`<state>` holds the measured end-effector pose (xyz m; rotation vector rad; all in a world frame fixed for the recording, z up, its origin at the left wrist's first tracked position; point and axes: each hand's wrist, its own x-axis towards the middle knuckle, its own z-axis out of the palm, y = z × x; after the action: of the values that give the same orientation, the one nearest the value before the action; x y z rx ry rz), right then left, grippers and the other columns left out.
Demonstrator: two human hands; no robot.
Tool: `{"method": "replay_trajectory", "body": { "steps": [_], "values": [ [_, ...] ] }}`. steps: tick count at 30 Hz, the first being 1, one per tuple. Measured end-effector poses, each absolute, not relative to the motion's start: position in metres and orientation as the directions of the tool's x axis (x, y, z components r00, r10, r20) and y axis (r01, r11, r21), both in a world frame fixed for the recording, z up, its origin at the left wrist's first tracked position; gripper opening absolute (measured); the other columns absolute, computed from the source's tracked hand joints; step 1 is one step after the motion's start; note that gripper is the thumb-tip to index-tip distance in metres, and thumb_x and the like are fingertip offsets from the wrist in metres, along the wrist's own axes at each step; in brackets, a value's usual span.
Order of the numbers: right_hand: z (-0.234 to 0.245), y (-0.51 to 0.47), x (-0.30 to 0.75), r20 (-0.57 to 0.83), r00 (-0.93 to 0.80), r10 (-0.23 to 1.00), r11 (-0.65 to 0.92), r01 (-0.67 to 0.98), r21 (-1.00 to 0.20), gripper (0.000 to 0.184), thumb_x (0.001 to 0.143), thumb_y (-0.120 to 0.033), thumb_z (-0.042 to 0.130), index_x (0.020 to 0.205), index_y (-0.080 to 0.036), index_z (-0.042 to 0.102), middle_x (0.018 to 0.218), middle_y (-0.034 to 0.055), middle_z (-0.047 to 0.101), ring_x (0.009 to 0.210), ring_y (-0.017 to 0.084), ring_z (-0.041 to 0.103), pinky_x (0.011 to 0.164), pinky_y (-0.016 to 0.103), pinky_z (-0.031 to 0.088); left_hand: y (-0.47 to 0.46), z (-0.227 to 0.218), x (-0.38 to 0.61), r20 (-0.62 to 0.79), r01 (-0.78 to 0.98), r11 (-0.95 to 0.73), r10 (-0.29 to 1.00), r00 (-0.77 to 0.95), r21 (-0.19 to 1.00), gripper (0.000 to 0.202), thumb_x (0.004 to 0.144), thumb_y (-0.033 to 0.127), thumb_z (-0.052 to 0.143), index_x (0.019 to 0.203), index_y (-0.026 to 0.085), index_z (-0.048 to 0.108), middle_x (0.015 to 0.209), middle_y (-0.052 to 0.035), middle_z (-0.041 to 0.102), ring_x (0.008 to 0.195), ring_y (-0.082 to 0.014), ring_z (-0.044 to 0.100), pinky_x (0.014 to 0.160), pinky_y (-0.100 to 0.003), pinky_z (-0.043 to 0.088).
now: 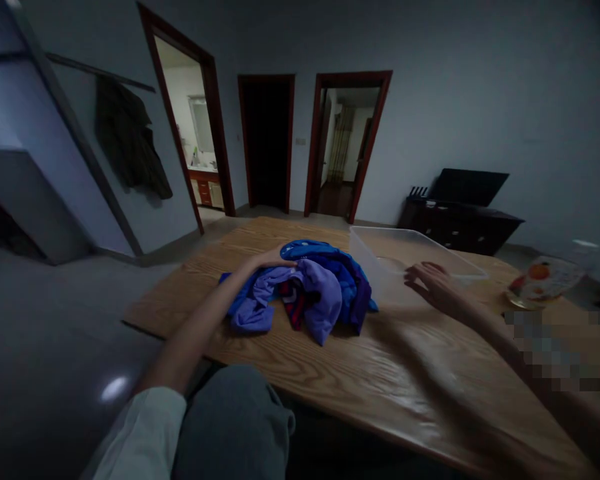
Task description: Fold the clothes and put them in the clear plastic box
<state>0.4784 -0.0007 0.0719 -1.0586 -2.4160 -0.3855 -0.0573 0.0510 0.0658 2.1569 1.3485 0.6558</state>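
Observation:
A heap of blue and purple clothes (313, 287), with a red striped piece in its middle, lies on a wooden table (340, 373). My left hand (274, 259) rests on the far left edge of the heap, fingers stretched flat over the cloth. My right hand (433, 283) hovers open to the right of the heap, fingers spread, just in front of a clear plastic box (410, 257) that stands behind it.
A plastic package with orange print (543, 280) lies at the table's right end. A dark cabinet with a screen (460, 213) stands by the far wall. Three doorways (267, 140) open at the back. A dark jacket (130, 140) hangs on the left wall.

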Motion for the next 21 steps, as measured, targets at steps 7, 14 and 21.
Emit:
{"method": "replay_trajectory", "body": {
  "steps": [7, 14, 21],
  "values": [
    [0.137, 0.096, 0.367, 0.490, -0.646, 0.585, 0.675, 0.723, 0.146, 0.012, 0.105, -0.025, 0.054, 0.107, -0.021, 0.065, 0.110, 0.0171, 0.078, 0.106, 0.030, 0.067, 0.103, 0.047, 0.032, 0.035, 0.050, -0.067, 0.139, 0.537, -0.454, 0.839, 0.526, 0.711, 0.111, 0.075, 0.069, 0.088, 0.164, 0.017, 0.046, 0.166, -0.0178, 0.054, 0.147, -0.0391, 0.058, 0.127, -0.052, 0.044],
    [0.180, 0.175, 0.191, 0.437, -0.715, 0.546, 0.716, 0.669, 0.199, 0.026, 0.105, -0.013, 0.048, 0.125, -0.011, 0.065, 0.132, 0.0223, 0.073, 0.116, 0.033, 0.064, 0.101, 0.046, 0.032, -0.023, 0.062, -0.033, 0.030, 0.719, -0.422, 0.872, 0.489, 0.552, 0.091, 0.084, 0.072, 0.079, 0.158, 0.025, 0.054, 0.151, -0.0131, 0.069, 0.134, -0.0409, 0.068, 0.116, -0.052, 0.052],
    [0.156, 0.210, 0.032, 0.395, -0.780, 0.485, 0.807, 0.573, 0.141, 0.031, 0.107, -0.008, 0.048, 0.135, -0.007, 0.061, 0.136, 0.0206, 0.072, 0.108, 0.025, 0.064, 0.096, 0.039, 0.039, -0.041, 0.057, -0.003, 0.061, 0.647, -0.467, 0.836, 0.546, 0.603, 0.091, 0.081, 0.075, 0.081, 0.157, 0.032, 0.053, 0.148, -0.0140, 0.070, 0.134, -0.0446, 0.068, 0.111, -0.056, 0.055]
  ]
}}
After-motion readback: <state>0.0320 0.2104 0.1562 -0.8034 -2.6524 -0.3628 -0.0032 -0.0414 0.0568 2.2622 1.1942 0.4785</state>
